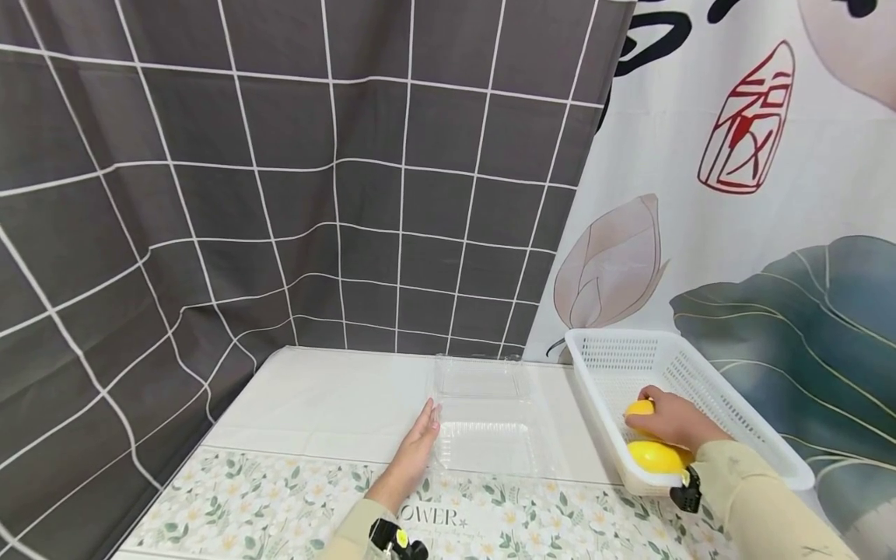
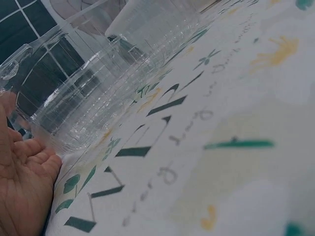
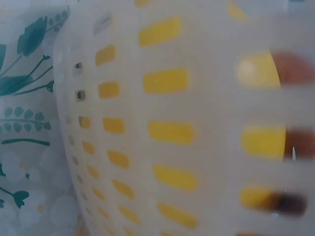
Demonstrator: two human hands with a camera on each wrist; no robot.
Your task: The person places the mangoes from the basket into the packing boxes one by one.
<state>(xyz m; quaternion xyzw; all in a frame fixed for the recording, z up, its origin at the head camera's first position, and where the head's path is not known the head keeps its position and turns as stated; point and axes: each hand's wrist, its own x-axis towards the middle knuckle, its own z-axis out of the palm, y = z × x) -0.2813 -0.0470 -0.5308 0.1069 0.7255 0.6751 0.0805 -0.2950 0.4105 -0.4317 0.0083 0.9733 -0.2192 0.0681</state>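
Observation:
A clear plastic box point(image 1: 486, 449) with its hinged lid point(image 1: 479, 381) laid back stands on the table. Along its left side rests my left hand point(image 1: 411, 447), fingers extended and touching the edge. The left wrist view shows the fingers against the box's clear wall point(image 2: 93, 93). My right hand point(image 1: 675, 420) reaches into a white basket point(image 1: 623, 342) and grips a yellow lemon point(image 1: 638, 409), fingers curled round it. Another lemon point(image 1: 654, 457) lies nearer, below that hand. In the right wrist view, yellow and fingers show through slots in the basket wall point(image 3: 211, 108).
The white table point(image 1: 336, 397) has a floral cloth strip point(image 1: 245, 498) with lettering along its front. A dark curtain with white grid lines point(image 1: 364, 194) hangs behind and at the left. A printed white curtain point(image 1: 630, 155) hangs behind the basket.

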